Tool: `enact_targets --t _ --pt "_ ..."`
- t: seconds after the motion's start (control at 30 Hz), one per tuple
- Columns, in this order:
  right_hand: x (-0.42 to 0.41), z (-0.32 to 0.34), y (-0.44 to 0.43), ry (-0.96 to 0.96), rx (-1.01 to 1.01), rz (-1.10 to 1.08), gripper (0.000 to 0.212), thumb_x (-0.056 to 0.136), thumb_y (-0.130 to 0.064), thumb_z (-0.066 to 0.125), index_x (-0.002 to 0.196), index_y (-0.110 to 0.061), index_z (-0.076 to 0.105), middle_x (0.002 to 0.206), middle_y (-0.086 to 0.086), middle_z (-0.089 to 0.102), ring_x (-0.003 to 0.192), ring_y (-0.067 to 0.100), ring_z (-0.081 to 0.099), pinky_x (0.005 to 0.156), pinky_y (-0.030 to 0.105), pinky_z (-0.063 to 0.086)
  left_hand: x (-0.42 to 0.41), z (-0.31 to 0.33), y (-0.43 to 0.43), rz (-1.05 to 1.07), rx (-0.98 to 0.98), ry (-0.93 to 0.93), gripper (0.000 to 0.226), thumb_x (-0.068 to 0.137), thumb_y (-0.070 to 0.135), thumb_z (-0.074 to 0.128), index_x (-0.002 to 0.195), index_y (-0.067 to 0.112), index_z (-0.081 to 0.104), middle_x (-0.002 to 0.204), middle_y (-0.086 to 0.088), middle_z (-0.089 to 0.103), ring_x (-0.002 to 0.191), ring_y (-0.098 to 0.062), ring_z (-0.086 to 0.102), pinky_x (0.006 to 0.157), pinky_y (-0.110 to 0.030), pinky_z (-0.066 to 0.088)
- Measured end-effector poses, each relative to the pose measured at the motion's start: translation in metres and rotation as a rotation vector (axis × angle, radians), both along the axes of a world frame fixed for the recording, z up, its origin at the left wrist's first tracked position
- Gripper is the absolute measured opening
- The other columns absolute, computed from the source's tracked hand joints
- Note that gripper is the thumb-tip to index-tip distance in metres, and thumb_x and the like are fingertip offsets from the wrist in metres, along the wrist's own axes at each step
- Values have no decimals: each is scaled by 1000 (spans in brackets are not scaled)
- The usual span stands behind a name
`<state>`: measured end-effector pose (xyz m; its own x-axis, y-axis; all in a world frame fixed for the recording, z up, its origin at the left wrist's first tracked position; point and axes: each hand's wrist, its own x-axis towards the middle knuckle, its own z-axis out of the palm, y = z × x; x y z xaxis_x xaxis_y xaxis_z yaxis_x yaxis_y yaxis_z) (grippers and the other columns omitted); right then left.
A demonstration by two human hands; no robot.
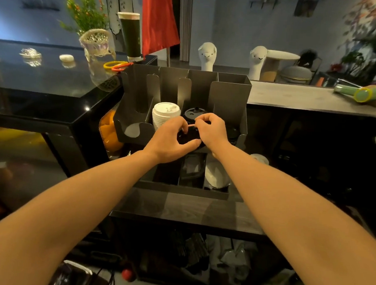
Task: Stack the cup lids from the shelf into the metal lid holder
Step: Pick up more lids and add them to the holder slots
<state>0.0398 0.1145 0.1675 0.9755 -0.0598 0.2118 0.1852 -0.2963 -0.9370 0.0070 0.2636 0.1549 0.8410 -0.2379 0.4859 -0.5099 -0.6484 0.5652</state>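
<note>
Behind the metal lid holder stand two white llama figures, a red flag and a tall dark cup on the glossy black counter. My hands partly hide the holder's front edge. My left hand and right hand together clasp a black cup lid, glossy and round, at the third compartment, beside the white lid stack and before another black lid.
</note>
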Motion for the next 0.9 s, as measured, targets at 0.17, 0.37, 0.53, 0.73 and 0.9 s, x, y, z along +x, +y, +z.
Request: enact_targets --t 0.17,0.37,0.53,0.73,0.9 --pt "-7 4 -21 -38 -12 -53 8 93 -15 60 100 -19 63 89 -10 60 88 8 58 74 23 51 1 5 -15 0 109 -114 43 79 54 74 92 18 56 85 5 60 74 -12 58 64 -34 56" --pt "-1 14 -61 -159 -306 -191 9 92 -29 62 98 -25 58 83 -11 60 78 6 58 67 24 48 17 24 -41 28 246 -218 45 76 57 74 96 23 54 94 5 61 85 -14 54 70 -31 53" --pt "19 16 -91 -177 -491 -337 19 91 -39 64 104 -28 56 106 -1 59 95 18 57 72 31 49 45 35 -73 69 427 -279 46 78 58 69 104 22 57 102 2 64 90 -16 54 78 -34 50" --pt "41 9 -109 -5 -523 -417 62 88 -45 69 136 -21 39 129 7 50 116 26 51 78 36 46 75 40 -104 137 671 -232 44 84 57 62 108 22 55 106 -1 64 96 -19 51 83 -35 38" --pt "65 7 -113 244 -527 -295 73 88 -44 69 143 -17 29 139 11 44 125 35 48 95 48 49 94 29 -119 89 912 -163 48 89 58 55 122 22 53 120 -6 63 114 -29 55 101 -47 36"
